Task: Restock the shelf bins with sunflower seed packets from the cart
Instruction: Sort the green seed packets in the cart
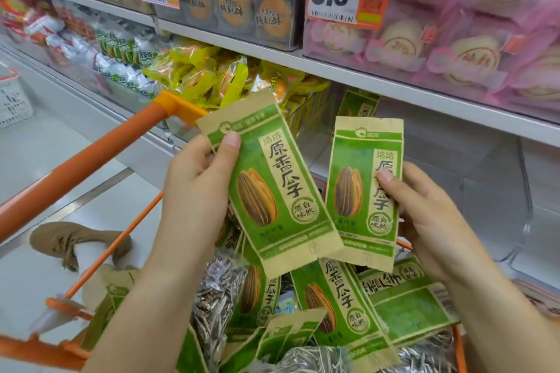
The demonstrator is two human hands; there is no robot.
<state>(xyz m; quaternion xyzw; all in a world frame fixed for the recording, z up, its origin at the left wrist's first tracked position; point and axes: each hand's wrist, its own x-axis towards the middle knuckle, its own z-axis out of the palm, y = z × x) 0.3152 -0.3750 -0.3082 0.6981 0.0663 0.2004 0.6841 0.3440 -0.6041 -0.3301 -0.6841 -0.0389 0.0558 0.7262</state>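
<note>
Now, with your left hand (pixel 197 191) and right hand (pixel 424 215) each clamped on a seed packet (pixel 272 185) above the cart (pixel 91 160), square both packets, then slide them upright into the clear shelf bin (pixel 454 179) ahead.

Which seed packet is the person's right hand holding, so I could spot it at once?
Start at the orange cart full of green packets. Two packets are lifted above it. The right hand pinches the upright packet nearer the shelf; its neighbour, the tilted packet, is in the left hand.
</note>
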